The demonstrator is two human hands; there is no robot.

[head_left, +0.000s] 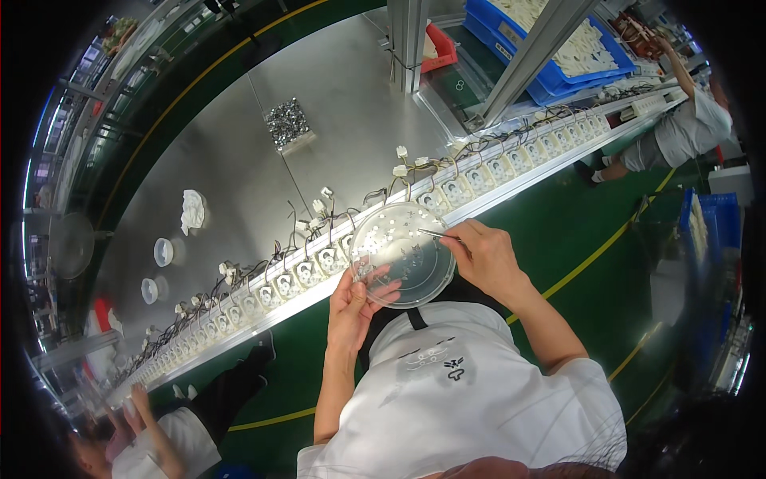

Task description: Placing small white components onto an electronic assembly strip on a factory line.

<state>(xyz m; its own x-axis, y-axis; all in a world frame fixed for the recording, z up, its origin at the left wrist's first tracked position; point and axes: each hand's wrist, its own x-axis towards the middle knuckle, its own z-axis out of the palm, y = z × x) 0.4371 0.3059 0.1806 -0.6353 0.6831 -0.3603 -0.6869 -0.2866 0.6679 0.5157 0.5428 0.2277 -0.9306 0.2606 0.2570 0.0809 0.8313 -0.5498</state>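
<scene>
My left hand [357,302] grips a round clear plastic dish [423,283] by its lower left side, fingers beneath it. Small white pieces [383,238] lie scattered in the dish, mostly toward its far left. My right hand [484,257] pinches a pair of thin metal tweezers [432,233], whose tips reach over the dish among the pieces. Just beyond the dish runs a long rail with a row of white square units [327,261], each with dark and pale wires and white connectors [319,207].
A pile of small metal parts [287,124] lies on the steel table [231,160]. Two small round containers [163,252] and a crumpled white item [192,211] are at left. Blue bins [550,84] and a red bin [440,48] stand behind metal posts. Other people work at both rail ends.
</scene>
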